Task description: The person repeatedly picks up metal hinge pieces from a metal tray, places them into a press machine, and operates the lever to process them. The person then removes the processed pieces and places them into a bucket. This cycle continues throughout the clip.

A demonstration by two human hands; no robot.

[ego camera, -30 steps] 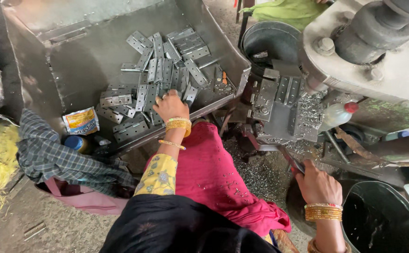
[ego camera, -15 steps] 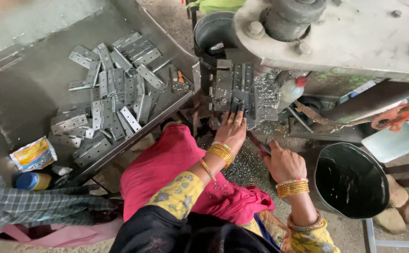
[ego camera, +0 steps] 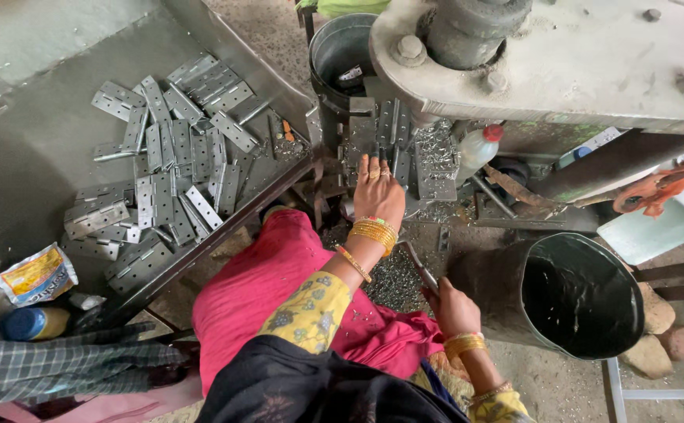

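Left hand (ego camera: pixel 378 196) flat, fingers spread open on hinge plates (ego camera: pixel 389 129) under the press. Right hand (ego camera: pixel 453 307) closed around a metal lever (ego camera: pixel 418 267).

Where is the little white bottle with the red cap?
The white bottle leans at upper middle-right of the head view, just right of the metal die block, under the big machine arm.

Dull grey metal hinge plates (ego camera: pixel 162 157), glossy black bucket (ego camera: pixel 581 294), pink cloth (ego camera: pixel 256 290)

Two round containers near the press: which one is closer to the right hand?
The black bucket, just beside the right hand. The grey drum stands farther off, beyond the left hand.
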